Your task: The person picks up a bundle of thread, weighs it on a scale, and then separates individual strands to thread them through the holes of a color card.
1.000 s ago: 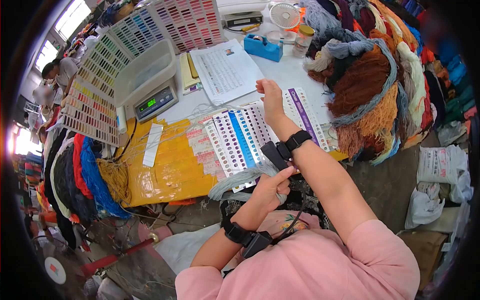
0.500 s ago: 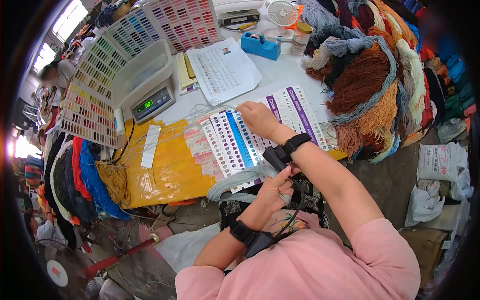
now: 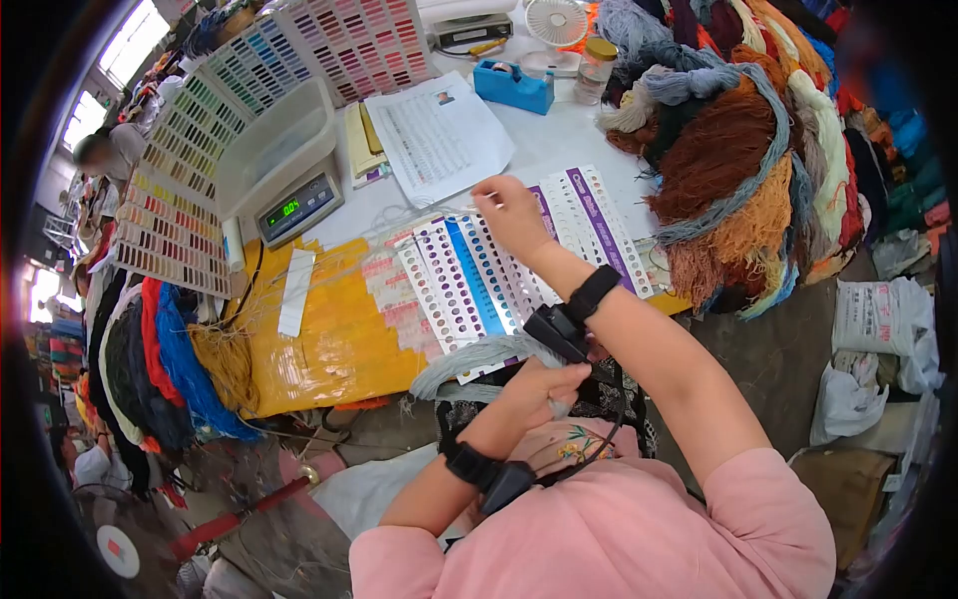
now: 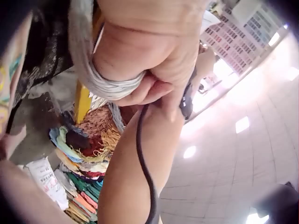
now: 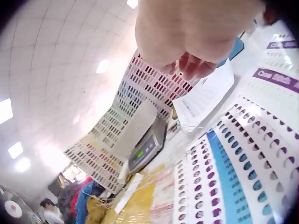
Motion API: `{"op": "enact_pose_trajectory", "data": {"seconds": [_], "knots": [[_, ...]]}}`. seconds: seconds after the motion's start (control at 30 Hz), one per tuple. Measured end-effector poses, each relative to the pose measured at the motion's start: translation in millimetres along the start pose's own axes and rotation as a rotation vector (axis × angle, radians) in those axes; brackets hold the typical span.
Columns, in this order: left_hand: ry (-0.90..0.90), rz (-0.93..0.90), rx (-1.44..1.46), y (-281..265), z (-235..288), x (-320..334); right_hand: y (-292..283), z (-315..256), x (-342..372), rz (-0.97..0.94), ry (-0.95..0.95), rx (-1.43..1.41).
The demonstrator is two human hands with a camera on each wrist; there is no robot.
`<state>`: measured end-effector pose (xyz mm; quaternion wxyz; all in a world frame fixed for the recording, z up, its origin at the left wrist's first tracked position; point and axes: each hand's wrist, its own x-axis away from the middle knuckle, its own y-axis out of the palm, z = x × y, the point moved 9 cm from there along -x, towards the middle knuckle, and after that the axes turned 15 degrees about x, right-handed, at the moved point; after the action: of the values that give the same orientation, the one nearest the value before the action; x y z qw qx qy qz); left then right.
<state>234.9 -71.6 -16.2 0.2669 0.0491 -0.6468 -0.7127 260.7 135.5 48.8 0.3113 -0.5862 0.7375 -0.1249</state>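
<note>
Skein (image 3: 467, 366), pale grey, lies across the near ends of the punched cards (image 3: 472, 275); its long axis runs sideways from the table's near edge to the left hand (image 3: 539, 395), and one turn wraps round that hand in the left wrist view. Left hand: fingers curled, gripping the skein close to the body. Right hand (image 3: 514, 220): positioned above the far part of the punched cards, fingers bent inward; a fine strand between the fingertips can be neither confirmed nor excluded, as the palm and glare obscure them in the right wrist view, so its grip state cannot be told. Spatial relation: the skein lies on the body side of the right hand and to its left; the left hand is the nearer of the two, and the right forearm (image 3: 659, 349) slants in from the right, its wrist unit (image 3: 555, 333) just beyond the left thumb. Long axis of the punched cards: far to near, crossing that of the skein. Beyond the right hand: printed sheets (image 3: 439, 140); farther left, the scale (image 3: 301, 208), display lit.
</note>
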Motion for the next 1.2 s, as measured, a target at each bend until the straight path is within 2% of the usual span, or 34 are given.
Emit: {"op": "enact_pose_trajectory", "data": {"seconds": [0.07, 0.13, 0.2, 0.27, 0.33, 0.43, 0.57, 0.7, 0.77, 0.83, 1.07, 1.17, 1.2], "knots": [[-0.027, 0.165, -0.142, 0.0, 8.5, 24.6, 0.6, 29.2, 2.7, -0.086, 0.309, -0.244], [-0.071, 0.293, -0.199, -5.6, 23.3, 58.6, -9.3, 26.8, 11.9, -0.117, 0.445, -0.479], [0.104, 0.300, -0.148, -13.6, 58.8, 87.8, -13.3, 35.3, 23.3, -0.121, 0.569, -0.648], [0.470, 0.325, -0.065, -3.1, 109.5, 112.3, -8.5, 40.6, 33.9, -0.175, 0.626, -0.818], [0.668, 0.333, -0.141, 11.1, 148.3, 123.2, -3.7, 30.1, 40.6, -0.244, 0.634, -0.948], [0.777, 0.291, -0.058, 34.1, 165.8, 106.8, -3.0, -2.8, 58.5, -0.429, 0.515, -0.855], [0.651, 0.211, -0.138, 40.9, 148.0, 71.1, -9.2, -38.0, 82.4, -0.558, 0.401, -0.684], [0.565, 0.142, -0.091, 49.7, 131.9, 55.7, -7.0, -52.9, 91.2, -0.612, 0.400, -0.599], [0.518, 0.093, -0.121, 50.2, 129.2, 53.2, 2.3, -52.6, 99.6, -0.655, 0.462, -0.697], [0.518, 0.116, -0.164, 42.1, 130.2, 54.0, 8.7, -52.7, 104.5, -0.671, 0.516, -0.825], [0.505, 0.135, -0.200, 46.2, 130.6, 47.9, 5.4, -46.6, 99.8, -0.640, 0.505, -0.815], [0.536, 0.273, -0.079, 48.7, 134.5, 51.5, 0.1, -44.7, 94.2, -0.597, 0.496, -0.844], [0.522, 0.243, -0.108, 49.7, 134.0, 48.4, 0.6, -44.9, 93.5, -0.587, 0.505, -0.846]]}}
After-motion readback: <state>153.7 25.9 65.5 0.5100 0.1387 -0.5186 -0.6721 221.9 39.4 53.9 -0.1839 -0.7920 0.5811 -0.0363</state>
